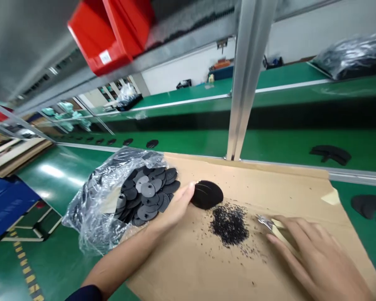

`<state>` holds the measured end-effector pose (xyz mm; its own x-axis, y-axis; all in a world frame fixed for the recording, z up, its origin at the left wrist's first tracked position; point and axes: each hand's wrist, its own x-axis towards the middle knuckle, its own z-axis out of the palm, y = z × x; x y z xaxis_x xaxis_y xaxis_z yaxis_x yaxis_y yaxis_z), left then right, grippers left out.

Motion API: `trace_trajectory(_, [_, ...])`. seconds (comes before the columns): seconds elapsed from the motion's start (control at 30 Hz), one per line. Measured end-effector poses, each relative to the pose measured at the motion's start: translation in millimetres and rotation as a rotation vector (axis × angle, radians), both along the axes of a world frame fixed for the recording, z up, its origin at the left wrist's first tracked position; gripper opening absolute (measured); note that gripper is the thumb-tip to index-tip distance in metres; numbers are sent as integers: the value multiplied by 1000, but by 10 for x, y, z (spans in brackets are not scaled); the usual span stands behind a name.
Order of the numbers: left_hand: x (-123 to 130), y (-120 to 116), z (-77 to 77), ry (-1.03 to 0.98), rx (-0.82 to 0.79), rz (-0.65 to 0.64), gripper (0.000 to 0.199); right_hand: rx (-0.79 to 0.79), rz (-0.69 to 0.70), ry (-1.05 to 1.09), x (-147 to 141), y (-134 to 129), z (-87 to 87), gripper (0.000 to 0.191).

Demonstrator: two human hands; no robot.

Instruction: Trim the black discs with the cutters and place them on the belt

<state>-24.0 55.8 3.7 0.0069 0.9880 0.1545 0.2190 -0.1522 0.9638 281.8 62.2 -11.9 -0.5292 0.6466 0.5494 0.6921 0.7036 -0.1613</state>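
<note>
Between the thumb and fingers of my left hand (181, 202) is a flat black oval disc (207, 195), held by its left edge just over the cardboard. My right hand (310, 246) is closed around the cream handles of small metal-jawed nippers (265, 222), which point left and look slightly blurred. A pile of tiny black bits (229, 224) lies on the cardboard between the disc and the nippers. Left of my left hand, a clear plastic bag (92, 200) lies with its mouth open, full of black and grey discs (148, 190).
Cardboard (188, 267) covers the bench. Behind it, a green conveyor belt (181, 144) carries several dark parts, including a curved black piece (330, 154). An upright metal post (246, 79) stands at the cardboard's back edge. Red bins (108, 37) hang above, left of centre.
</note>
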Motion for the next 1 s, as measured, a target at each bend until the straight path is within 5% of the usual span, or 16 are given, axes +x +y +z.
trace_trajectory(0.13, [-287, 747, 301, 455, 149, 51, 48, 114, -73, -47, 102, 77, -120, 24])
trace_trajectory(0.3, [-453, 1479, 393, 610, 107, 73, 30, 114, -180, -52, 89, -14, -154, 25])
trace_trajectory(0.43, [-491, 1724, 399, 703, 41, 107, 30, 103, -210, -57, 87, -61, -155, 19])
trace_trajectory(0.6, [-385, 1652, 678, 760, 11, 25, 28, 48, -250, -57, 70, -176, -167, 21])
trace_trajectory(0.73, [131, 1357, 818, 762, -37, -434, 30, -51, -316, -71, -11, -296, -131, 20])
trace_trajectory(0.83, [796, 1265, 752, 748, 73, -791, 30, -101, -345, -50, -74, -336, -69, 15])
trace_trajectory(1.0, [2093, 1674, 340, 766, 217, -555, 19, -154, -320, -52, -68, -347, 9, 9])
